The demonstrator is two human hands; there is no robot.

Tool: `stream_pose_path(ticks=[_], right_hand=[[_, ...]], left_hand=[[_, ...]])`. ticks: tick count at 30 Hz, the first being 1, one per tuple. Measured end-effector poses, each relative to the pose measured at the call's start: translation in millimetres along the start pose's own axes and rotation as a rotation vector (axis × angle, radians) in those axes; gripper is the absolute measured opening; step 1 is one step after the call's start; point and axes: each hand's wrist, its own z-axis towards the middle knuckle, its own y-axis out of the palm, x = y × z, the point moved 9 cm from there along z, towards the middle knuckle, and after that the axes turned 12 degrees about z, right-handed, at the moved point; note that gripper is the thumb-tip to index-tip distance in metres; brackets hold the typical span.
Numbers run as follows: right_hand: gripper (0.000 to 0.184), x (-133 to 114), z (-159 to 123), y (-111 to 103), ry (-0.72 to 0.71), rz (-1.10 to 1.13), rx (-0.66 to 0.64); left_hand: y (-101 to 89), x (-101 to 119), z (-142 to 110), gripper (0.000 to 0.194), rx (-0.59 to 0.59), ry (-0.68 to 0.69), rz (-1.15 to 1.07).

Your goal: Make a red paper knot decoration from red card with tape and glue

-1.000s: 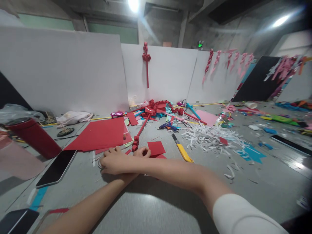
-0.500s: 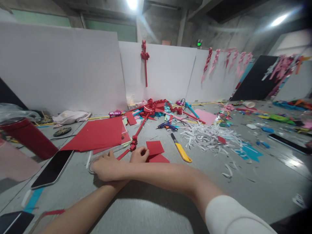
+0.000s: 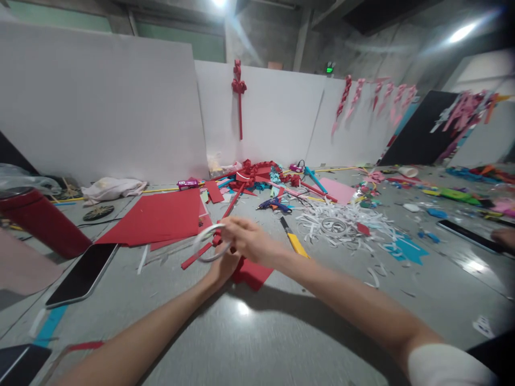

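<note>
My right hand (image 3: 251, 241) is closed on a roll of white tape (image 3: 207, 244), a thin ring held upright over the floor. Just below and behind it, my left hand (image 3: 226, 262) is closed at the edge of a piece of red paper (image 3: 253, 273), its fingertips partly covered by the right hand. A red paper strip (image 3: 196, 256) with folded knots lies behind the tape roll and runs up to the red heap. Right of my hands lies a yellow utility knife (image 3: 296, 241) with its blade out.
Large red sheets (image 3: 156, 217), a phone (image 3: 82, 276) and a red tumbler (image 3: 44, 222) are at left. Ahead lie a blue glue gun (image 3: 274, 205) and a heap of red paper work (image 3: 257, 172). White shreds (image 3: 346, 217) are at right; another person's hand (image 3: 505, 236) shows by a second phone (image 3: 469, 235).
My right hand has moved from the left with the tape roll, lifting it beside my left hand. The red paper has shifted closer to me. Another person's hand has appeared at right.
</note>
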Motion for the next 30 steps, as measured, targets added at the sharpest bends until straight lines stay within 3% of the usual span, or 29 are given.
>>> stream_pose_path(ticks=[4,6,8,13,21,23,27,30], right_hand=[[0.042,-29,-24,-109,-0.273,-0.133,0.381],[0.040,-31,-41,-142,-0.339,-0.228,0.516],[0.037,-30,-56,-156,-0.381,-0.392,0.594],[0.035,-24,-66,-150,-0.392,-0.613,0.584],[0.032,-21,-66,-140,-0.362,-0.631,0.534],[0.031,-23,-68,-135,-0.382,-0.621,0.512],[0.030,-26,-72,-129,-0.430,-0.590,0.505],[0.029,-28,-74,-127,-0.455,-0.640,0.507]], left_hand=[[-1.0,7,0,0.024,-0.050,0.028,-0.018],[-1.9,7,1,0.020,-0.043,0.024,-0.028],[-1.7,7,1,0.017,-0.042,0.013,-0.024],[-3.7,12,-1,0.022,-0.037,0.037,0.032],[1.2,25,-4,0.018,-0.099,0.096,0.092],[1.3,24,-3,0.014,-0.097,0.083,0.058],[-3.3,13,0,0.033,-0.042,0.028,0.075],[-1.3,9,0,0.034,-0.060,0.034,0.109]])
